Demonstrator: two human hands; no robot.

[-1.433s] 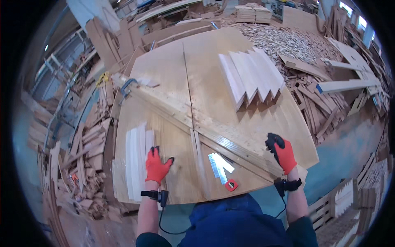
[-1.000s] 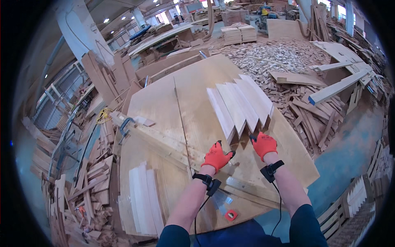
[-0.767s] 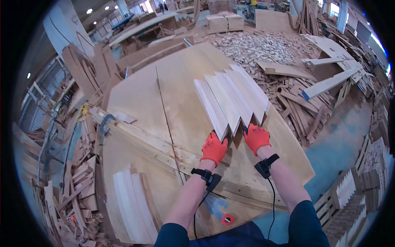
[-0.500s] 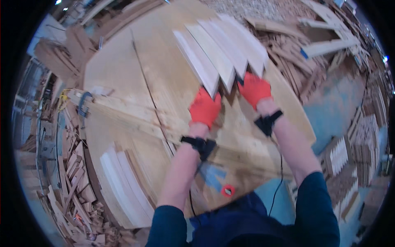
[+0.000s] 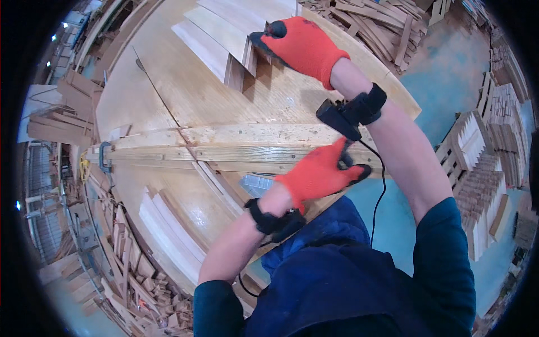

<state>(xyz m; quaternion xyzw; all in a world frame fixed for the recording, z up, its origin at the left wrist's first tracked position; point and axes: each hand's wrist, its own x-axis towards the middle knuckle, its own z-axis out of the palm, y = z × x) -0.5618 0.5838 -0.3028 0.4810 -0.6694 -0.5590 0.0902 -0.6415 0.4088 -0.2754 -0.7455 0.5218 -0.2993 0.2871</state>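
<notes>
Apart, we work about our rail [image 5: 236,153]
Right hand [image 5: 303,48] beyond, at boards [image 5: 209,53], grip unclear; left hand [image 5: 319,175] across it, splayed; clamp [image 5: 103,158] leftward

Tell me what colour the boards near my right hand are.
The wooden boards are pale cream on top; head view.
</notes>
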